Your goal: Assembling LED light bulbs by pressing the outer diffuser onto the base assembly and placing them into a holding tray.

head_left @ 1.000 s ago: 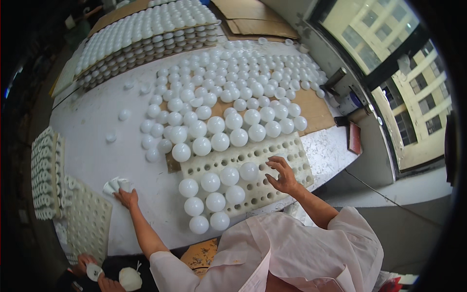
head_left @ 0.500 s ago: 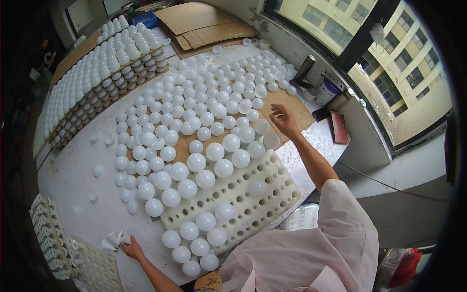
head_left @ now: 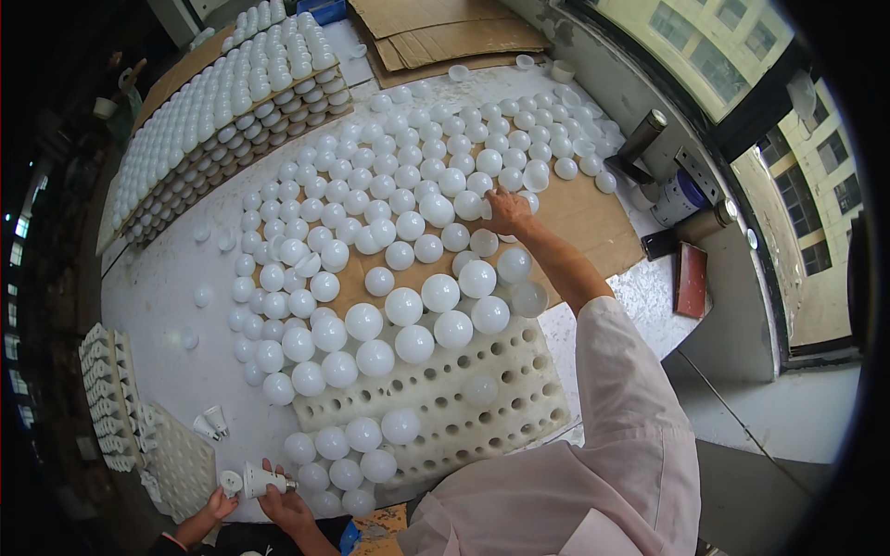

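Observation:
My left hand (head_left: pixel 289 510), low at the left, grips a white lamp base (head_left: pixel 262 481) with its metal cap toward the right. Out among the frosted domes, the fingers of my right hand (head_left: pixel 510 213) close on a white bulb dome (head_left: pixel 487 211), partly hidden by them. Rows of larger white globes (head_left: pixel 452 329) line the far side of a pale foam tray (head_left: pixel 482 431) with holes. Several more stand at its left end. Another person's hand (head_left: pixel 220 506), dark-sleeved, holds a second lamp base (head_left: pixel 231 483) beside my left hand. Loose lamp bases (head_left: pixel 211 423) lie on the table nearby.
Stacked trays of white domes (head_left: pixel 218 116) stand at the far left, with cardboard sheets (head_left: pixel 454 32) at the back. A rack of white bases (head_left: pixel 113 398) is at the near left. By the window are a flask (head_left: pixel 644 134) and a red-brown flat object (head_left: pixel 691 280).
My left hand has drawn back toward me with a lamp base. My right hand has moved left onto the domes and closed. Another person's hand has appeared at lower left; the view has shifted.

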A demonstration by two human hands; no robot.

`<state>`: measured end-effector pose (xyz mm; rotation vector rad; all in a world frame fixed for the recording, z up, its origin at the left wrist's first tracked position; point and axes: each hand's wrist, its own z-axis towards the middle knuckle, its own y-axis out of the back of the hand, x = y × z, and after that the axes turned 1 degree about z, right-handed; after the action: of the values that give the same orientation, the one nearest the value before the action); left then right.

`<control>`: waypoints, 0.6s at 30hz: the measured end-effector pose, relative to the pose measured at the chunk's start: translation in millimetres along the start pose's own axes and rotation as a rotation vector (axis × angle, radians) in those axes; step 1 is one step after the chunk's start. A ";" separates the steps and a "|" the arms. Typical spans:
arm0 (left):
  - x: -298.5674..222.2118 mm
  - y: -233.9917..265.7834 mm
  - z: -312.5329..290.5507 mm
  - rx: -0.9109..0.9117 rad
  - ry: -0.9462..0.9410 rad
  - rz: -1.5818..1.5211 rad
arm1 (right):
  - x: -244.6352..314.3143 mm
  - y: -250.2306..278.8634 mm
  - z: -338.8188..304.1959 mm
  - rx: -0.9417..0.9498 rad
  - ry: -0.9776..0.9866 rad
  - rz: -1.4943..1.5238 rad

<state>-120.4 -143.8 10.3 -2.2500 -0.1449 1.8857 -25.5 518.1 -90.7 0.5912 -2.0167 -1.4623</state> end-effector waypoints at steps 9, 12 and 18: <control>11.3 -79.4 -40.5 0.448 0.101 -0.076 | -18.1 12.7 -140.9 -0.323 0.240 1.411; 24.0 -97.7 -49.0 0.644 0.178 -0.054 | 5.1 4.0 -205.4 -0.147 0.298 1.754; 21.4 -132.0 -84.8 0.776 0.329 -0.130 | 60.7 -20.3 -294.3 0.343 0.274 1.955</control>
<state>-26.1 -18.5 32.2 -1.8849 0.4094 1.1786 128.7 266.9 -28.7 -0.8981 -1.4351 0.1701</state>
